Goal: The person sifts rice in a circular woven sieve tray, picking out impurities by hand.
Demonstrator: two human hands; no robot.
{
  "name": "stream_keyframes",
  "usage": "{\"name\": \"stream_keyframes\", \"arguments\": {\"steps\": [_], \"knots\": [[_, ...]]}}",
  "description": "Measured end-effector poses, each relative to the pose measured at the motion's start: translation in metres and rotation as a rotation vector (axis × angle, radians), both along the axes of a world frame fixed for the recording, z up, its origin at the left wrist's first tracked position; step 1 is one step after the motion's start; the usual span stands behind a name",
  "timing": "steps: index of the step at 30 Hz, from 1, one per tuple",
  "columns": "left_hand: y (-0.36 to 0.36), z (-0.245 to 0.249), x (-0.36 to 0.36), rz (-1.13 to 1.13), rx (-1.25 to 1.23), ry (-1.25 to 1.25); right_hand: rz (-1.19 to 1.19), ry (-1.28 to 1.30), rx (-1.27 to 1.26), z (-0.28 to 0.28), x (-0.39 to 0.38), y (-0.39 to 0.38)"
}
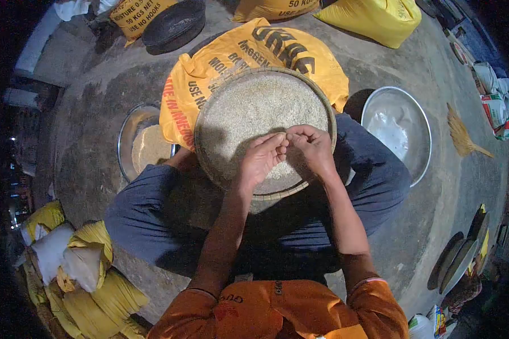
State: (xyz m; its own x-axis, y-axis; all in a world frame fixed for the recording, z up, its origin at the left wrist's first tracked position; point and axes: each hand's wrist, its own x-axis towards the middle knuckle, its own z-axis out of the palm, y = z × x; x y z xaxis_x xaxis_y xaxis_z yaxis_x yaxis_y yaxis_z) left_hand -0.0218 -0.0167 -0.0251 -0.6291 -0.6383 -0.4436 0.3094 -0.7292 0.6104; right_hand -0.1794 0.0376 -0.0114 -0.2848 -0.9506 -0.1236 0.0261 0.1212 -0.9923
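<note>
A round woven winnowing tray (332, 121) rests across my lap, covered with a layer of pale grain (266, 104) that looks like rice. Over the near half of the tray, my left hand (264, 159) has its thumb and fingers pinched together. My right hand (314, 150) is pinched too, and its fingertips meet those of the left. Whatever lies between the fingertips is too small to make out. Beneath the tray's far side spreads an orange printed sack (322, 70).
To my left stands a metal basin (120, 141) with brownish grain. A wide metal bowl (398, 121) sits at my right knee, with a small broom (462, 135) beyond. Yellow sacks (373, 20) and a black pan (174, 25) are ahead; more sacks (96, 296) lie at lower left.
</note>
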Motion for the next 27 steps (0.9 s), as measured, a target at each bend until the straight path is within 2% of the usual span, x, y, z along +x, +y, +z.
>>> {"name": "stream_keyframes", "arguments": {"steps": [3,6,8,12,14,18,20,21,23,24,25,26,27], "knots": [[-0.001,-0.001,0.002,0.013,-0.004,-0.026,-0.047,0.033,-0.003,0.003,-0.007,0.001],[-0.002,0.0,0.003,0.026,-0.006,-0.045,-0.071,-0.037,-0.019,0.001,-0.009,0.002],[-0.002,0.001,0.001,0.023,-0.007,-0.059,-0.054,-0.117,0.088,0.003,-0.007,0.002],[0.0,0.001,-0.002,0.024,-0.081,-0.087,-0.02,-0.236,0.068,-0.004,0.002,0.001],[0.001,0.001,-0.004,0.023,-0.117,-0.116,-0.01,0.015,0.097,0.003,0.005,0.0],[0.003,-0.004,-0.006,0.021,-0.179,-0.278,-0.053,0.149,0.041,-0.007,0.012,0.002],[0.006,0.0,-0.008,0.033,-0.19,-0.314,-0.021,0.514,-0.011,-0.001,0.014,0.004],[0.006,0.001,-0.008,0.038,-0.212,-0.36,-0.023,0.513,-0.01,-0.003,0.014,0.004],[0.007,0.002,-0.007,0.043,-0.233,-0.406,-0.052,0.376,-0.003,-0.008,0.012,0.003],[0.007,0.0,-0.006,0.004,-0.347,-0.552,-0.051,0.377,-0.004,-0.009,0.008,0.002],[0.006,-0.001,-0.006,-0.035,-0.463,-0.698,-0.069,0.188,0.0,-0.004,0.001,0.0],[0.004,-0.002,-0.005,-0.035,-0.465,-0.698,-0.088,-0.001,0.004,0.001,-0.005,-0.002],[0.003,-0.003,-0.004,-0.064,-0.723,-0.855,-0.114,-0.28,0.119,0.007,-0.012,0.0]]}}
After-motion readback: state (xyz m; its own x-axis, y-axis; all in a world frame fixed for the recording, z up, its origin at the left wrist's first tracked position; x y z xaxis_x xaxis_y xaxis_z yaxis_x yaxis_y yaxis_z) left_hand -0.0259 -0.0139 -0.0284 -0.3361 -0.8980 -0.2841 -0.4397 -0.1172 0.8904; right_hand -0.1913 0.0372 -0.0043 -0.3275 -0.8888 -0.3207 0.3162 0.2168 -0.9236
